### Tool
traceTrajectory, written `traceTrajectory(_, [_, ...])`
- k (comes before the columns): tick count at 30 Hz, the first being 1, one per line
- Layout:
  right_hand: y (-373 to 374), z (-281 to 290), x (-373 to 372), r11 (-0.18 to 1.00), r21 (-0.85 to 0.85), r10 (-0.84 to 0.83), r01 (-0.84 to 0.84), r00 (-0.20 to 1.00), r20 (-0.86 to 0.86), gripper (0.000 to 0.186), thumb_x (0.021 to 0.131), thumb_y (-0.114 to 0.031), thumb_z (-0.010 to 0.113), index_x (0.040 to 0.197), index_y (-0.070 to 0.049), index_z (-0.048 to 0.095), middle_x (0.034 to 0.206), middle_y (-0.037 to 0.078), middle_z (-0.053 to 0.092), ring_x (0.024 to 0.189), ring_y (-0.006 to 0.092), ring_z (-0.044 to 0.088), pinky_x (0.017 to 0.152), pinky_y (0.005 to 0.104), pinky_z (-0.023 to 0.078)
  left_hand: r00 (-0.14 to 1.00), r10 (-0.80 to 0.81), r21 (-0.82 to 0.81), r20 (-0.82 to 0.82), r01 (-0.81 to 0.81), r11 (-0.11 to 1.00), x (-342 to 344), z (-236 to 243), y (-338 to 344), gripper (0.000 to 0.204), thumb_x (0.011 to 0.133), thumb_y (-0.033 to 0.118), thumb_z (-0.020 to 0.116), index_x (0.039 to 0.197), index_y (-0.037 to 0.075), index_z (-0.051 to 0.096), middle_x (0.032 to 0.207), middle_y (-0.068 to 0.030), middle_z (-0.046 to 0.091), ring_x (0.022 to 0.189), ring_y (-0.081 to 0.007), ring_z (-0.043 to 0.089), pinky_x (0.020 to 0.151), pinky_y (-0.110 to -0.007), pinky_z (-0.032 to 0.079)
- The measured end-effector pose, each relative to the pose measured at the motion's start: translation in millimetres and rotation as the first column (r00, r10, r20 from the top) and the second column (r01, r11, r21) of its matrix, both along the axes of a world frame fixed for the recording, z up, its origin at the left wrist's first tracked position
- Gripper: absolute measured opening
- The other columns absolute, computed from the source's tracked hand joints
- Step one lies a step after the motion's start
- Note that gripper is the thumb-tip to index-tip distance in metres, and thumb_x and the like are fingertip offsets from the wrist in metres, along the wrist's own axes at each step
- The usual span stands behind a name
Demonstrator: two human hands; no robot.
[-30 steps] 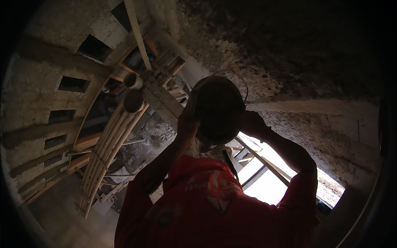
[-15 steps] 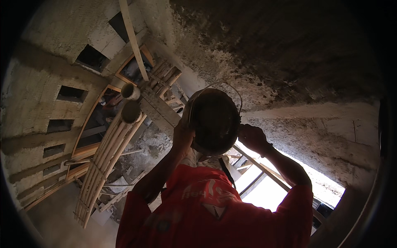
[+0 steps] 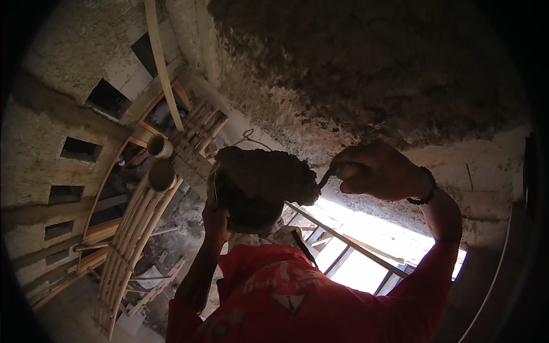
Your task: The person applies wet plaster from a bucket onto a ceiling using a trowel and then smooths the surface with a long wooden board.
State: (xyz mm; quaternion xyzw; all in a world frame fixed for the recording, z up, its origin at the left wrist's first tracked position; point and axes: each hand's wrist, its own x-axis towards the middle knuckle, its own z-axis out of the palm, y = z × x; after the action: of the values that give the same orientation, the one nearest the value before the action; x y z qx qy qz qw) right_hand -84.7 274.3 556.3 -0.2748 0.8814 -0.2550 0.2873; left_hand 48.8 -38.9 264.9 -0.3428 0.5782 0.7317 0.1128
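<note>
My left hand (image 3: pixel 216 222) grips the side of a dark, round bucket (image 3: pixel 251 214), tilted below the wall. My right hand (image 3: pixel 380 171), with a dark beaded bracelet at the wrist, is closed around the handle of a trowel (image 3: pixel 350 170). A thick, rough-edged heap of wet mortar (image 3: pixel 266 171) lies on the trowel's blade and hides most of it. This load is over the bucket's mouth and covers part of it. A thin wire loop (image 3: pixel 249 136), seemingly the bucket's handle, sticks out beyond the rim.
A rough wall surface (image 3: pixel 366 68), dark with mortar, fills the upper right. Tied bamboo poles (image 3: pixel 128 251) and two round pipe-like ends (image 3: pixel 162 175) stand at the left, beside a block wall with square openings (image 3: pixel 80 150). Bright light enters by a slatted opening (image 3: pixel 354 251) at lower right.
The bucket has moved left and down with my left hand. My right hand has left the bucket's side, rising rightward, and now shows the trowel loaded with mortar.
</note>
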Motion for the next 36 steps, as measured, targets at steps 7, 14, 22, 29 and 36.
traceTrajectory(7, [192.0, -48.4, -87.1, 0.8, -0.272, -0.558, 0.535, 0.83, -0.008, 0.043, 0.088, -0.033, 0.069, 0.119, -0.006, 0.061, 0.099, 0.005, 0.065, 0.082, 0.013, 0.061, 0.068, 0.0287, 0.053, 0.988, 0.087, -0.084, 0.127, -0.076, 0.994, 17.1, -7.2, -21.6, 0.063, 0.066, -0.003, 0.05, 0.129, 0.001, 0.051, 0.095, -0.0054, 0.056, 0.078, -0.0141, 0.052, 0.065, -0.027, 0.044])
traceTrajectory(14, [130.1, 32.1, -17.0, 0.814, 0.041, -0.506, 0.579, 0.742, -0.441, 0.031, 0.09, -0.024, 0.064, 0.115, -0.006, 0.061, 0.1, 0.006, 0.061, 0.082, 0.0156, 0.059, 0.068, 0.0306, 0.05, 0.999, 0.016, -0.007, -0.03, -0.017, 1.0, -5.8, 34.9, -0.2, 0.058, 0.068, -0.002, 0.05, 0.126, 0.0, 0.051, 0.097, -0.006, 0.056, 0.081, -0.014, 0.052, 0.067, -0.027, 0.044])
traceTrajectory(22, [39.3, -98.1, 55.3, 0.842, 0.517, -0.053, 0.155, 0.977, -0.206, 0.032, 0.088, -0.02, 0.06, 0.119, -0.01, 0.06, 0.116, 0.011, 0.061, 0.092, 0.0277, 0.063, 0.082, 0.04, 0.053, 0.975, -0.213, 0.002, 0.07, 0.213, 0.977, -28.0, 31.8, 31.7, 0.076, 0.062, -0.005, 0.05, 0.137, 0.004, 0.044, 0.107, -0.0097, 0.055, 0.096, -0.0221, 0.056, 0.082, -0.033, 0.047])
traceTrajectory(29, [116.2, -125.9, -16.7, 0.959, 0.213, 0.058, 0.188, 0.604, -0.795, 0.027, 0.089, -0.02, 0.06, 0.112, -0.007, 0.06, 0.109, 0.015, 0.061, 0.097, 0.0311, 0.062, 0.081, 0.0431, 0.052, 0.984, -0.175, 0.133, 0.0, 0.174, 0.976, -27.0, 33.2, 59.0, 0.066, 0.064, -0.004, 0.051, 0.13, 0.0, 0.048, 0.104, -0.0087, 0.055, 0.087, -0.0171, 0.054, 0.076, -0.029, 0.045])
traceTrajectory(36, [165.8, -186.8, -102.6, 0.795, 0.424, -0.053, 0.433, 0.746, -0.663, 0.022, 0.092, -0.013, 0.055, 0.112, -0.006, 0.064, 0.116, 0.012, 0.063, 0.107, 0.029, 0.06, 0.093, 0.0418, 0.049, 0.977, -0.202, 0.02, 0.071, 0.202, 0.979, -18.1, 44.0, 68.0, 0.054, 0.067, -0.002, 0.053, 0.121, -0.001, 0.052, 0.091, -0.0106, 0.056, 0.078, -0.0165, 0.055, 0.063, -0.027, 0.045])
